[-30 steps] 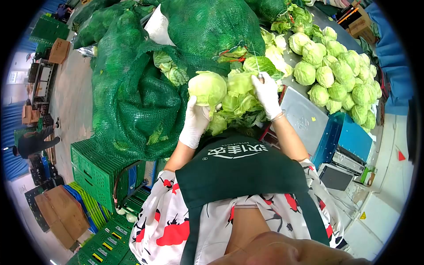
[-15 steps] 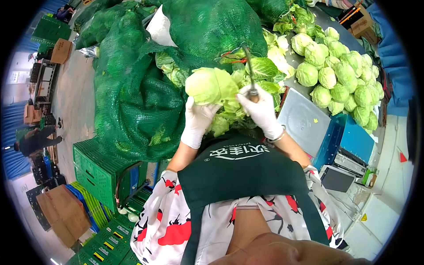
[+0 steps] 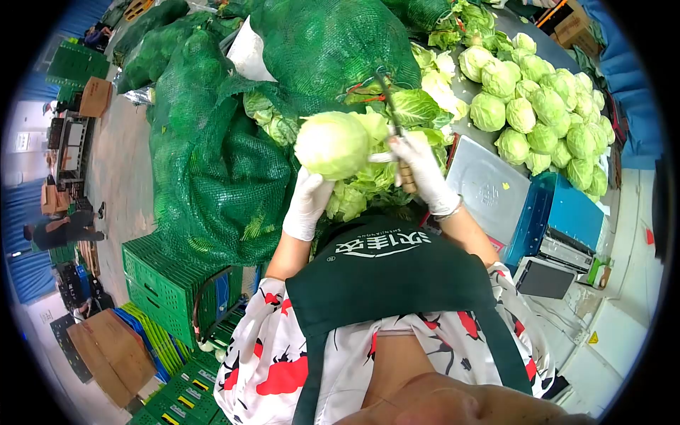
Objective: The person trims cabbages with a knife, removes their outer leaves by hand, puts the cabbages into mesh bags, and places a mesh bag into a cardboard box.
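In the head view, a pale green cabbage (image 3: 330,146) rests in my gloved left hand (image 3: 307,203), whose fingers curl under its lower left side. My gloved right hand (image 3: 423,168) is shut around the handle of a knife (image 3: 389,103), its dark blade pointing up and away from me. One finger of that hand reaches toward the cabbage's right side, beside a partly loosened leaf; whether it touches is blurred. Below and behind the cabbage lie loose cabbage leaves (image 3: 348,202).
Green mesh sacks (image 3: 212,152) of cabbages bulge at left and ahead. Trimmed cabbages (image 3: 549,106) are heaped at right, beyond a metal scale plate (image 3: 489,177) and a blue bin (image 3: 563,216). Green crates (image 3: 159,276) stand at lower left. A person (image 3: 67,230) is far left.
The cabbage has turned in my left hand and shows a rounder, paler face. My right hand has shifted slightly, with the knife tilted a little further left.
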`<control>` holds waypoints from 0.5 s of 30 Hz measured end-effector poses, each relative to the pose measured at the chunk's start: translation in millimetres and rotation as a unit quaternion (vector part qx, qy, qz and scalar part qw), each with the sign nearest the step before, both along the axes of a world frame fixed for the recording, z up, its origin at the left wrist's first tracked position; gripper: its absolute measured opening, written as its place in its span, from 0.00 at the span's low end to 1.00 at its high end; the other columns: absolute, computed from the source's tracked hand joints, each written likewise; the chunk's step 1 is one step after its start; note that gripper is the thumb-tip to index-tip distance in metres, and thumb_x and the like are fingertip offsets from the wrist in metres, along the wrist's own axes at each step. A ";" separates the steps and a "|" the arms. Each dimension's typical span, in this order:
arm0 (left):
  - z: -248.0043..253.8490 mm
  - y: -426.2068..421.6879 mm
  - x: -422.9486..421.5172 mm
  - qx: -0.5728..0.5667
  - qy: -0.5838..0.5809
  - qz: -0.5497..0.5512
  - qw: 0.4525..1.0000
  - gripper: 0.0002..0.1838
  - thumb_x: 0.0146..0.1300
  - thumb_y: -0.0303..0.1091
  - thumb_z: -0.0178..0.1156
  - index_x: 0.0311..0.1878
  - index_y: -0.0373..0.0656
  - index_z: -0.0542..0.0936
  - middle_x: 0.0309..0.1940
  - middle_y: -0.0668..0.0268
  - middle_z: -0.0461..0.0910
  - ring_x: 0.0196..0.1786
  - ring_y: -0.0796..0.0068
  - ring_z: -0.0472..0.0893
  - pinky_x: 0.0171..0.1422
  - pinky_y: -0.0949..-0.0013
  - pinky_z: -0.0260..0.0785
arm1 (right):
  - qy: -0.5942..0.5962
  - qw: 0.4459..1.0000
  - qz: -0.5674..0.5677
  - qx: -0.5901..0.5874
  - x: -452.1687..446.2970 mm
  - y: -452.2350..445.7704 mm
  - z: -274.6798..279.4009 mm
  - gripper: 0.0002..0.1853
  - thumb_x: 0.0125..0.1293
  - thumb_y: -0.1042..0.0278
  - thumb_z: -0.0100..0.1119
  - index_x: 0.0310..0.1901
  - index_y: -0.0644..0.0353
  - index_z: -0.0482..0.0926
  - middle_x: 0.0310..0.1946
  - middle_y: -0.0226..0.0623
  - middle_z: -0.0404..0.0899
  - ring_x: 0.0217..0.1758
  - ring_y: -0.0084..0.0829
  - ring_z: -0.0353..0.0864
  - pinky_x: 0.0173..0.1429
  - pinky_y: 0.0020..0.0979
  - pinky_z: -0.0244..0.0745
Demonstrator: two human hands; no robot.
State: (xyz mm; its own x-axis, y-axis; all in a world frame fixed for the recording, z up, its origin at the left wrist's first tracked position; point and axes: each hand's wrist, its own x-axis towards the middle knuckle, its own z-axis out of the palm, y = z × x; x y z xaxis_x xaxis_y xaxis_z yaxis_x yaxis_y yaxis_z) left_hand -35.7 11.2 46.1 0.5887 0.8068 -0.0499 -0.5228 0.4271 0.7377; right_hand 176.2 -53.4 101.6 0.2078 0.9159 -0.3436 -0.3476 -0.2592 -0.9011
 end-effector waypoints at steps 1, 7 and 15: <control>2.2 -0.3 1.1 0.024 0.024 -0.014 0.999 0.53 0.51 0.47 0.74 0.77 0.40 0.56 0.72 0.55 0.64 0.72 0.57 0.69 0.77 0.51 0.60 | 0.035 0.999 0.016 -0.018 -3.9 0.2 -2.1 0.20 0.70 0.54 0.64 0.53 0.62 0.79 0.24 0.27 0.80 0.13 0.14 0.68 0.19 0.20 0.66; 23.2 0.7 9.1 0.034 0.220 -0.107 0.969 0.46 0.54 0.21 0.65 0.77 0.38 0.57 0.71 0.54 0.68 0.71 0.58 0.71 0.72 0.52 0.70 | -0.056 0.993 -0.086 0.056 0.0 0.9 0.4 0.11 0.65 0.66 0.71 0.44 0.62 0.85 0.26 0.23 0.80 0.19 0.10 0.67 0.23 0.19 0.64; 5.8 -6.1 -2.2 -0.095 -0.118 -0.129 0.980 0.44 0.59 0.38 0.61 0.77 0.38 0.55 0.73 0.52 0.65 0.74 0.53 0.68 0.75 0.47 0.64 | -0.461 0.837 -0.112 0.273 -13.7 -12.2 -9.9 0.09 0.60 0.73 0.72 0.43 0.60 0.86 0.21 0.25 0.78 0.19 0.13 0.68 0.25 0.20 0.65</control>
State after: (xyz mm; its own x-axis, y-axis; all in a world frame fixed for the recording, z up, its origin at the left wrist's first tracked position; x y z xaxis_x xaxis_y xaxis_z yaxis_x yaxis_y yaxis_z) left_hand -37.8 5.1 51.8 0.7853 0.6187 -0.0233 -0.5252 0.6856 0.5041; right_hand 162.5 -65.6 91.7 0.3409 0.7870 0.5142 0.5752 0.2580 -0.7763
